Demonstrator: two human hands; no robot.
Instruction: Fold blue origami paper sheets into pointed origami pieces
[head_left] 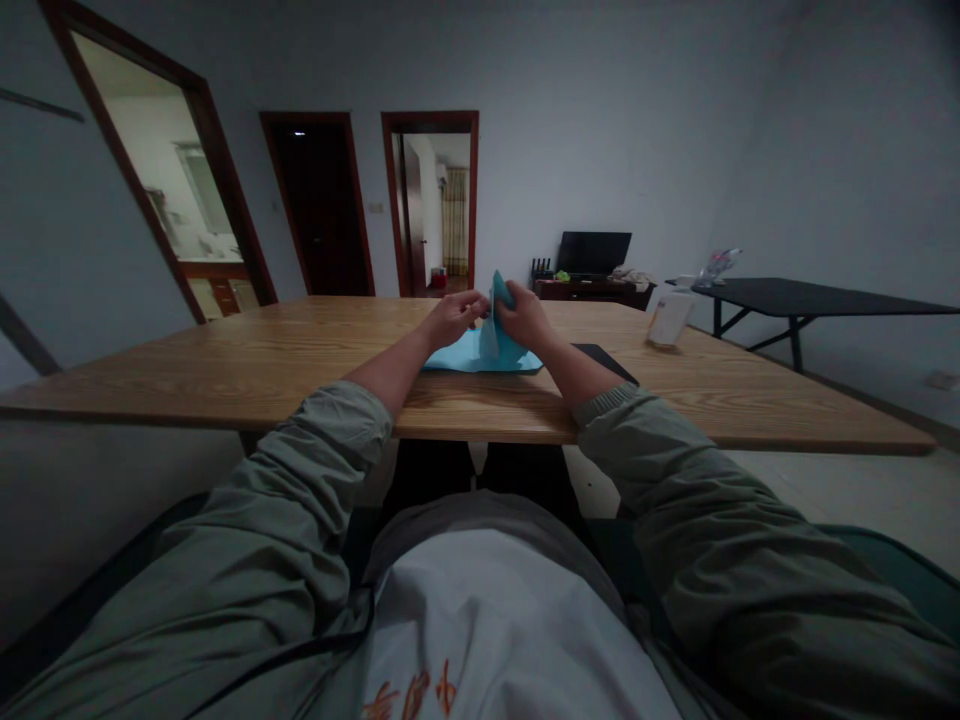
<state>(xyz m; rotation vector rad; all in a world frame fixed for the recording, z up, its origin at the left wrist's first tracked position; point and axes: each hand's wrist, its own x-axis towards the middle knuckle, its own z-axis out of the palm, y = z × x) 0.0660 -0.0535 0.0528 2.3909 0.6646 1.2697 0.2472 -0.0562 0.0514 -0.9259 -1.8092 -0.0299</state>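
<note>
Wooden table (300,370) fills my view. White carton (670,320) on its far right, black mat (604,362) right of center near its front edge. Blue cloth (469,358) near the front edge, one fold raised. Left hand (452,318) and right hand (525,318) pinch that fold, fingers together on it.

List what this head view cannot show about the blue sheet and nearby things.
Head view:
- the blue sheet's pinched part: hidden by the left hand and right hand
- its material: too small
- the dark mat's left end: hidden by the sheet
- the pale box's printing: too small
</note>
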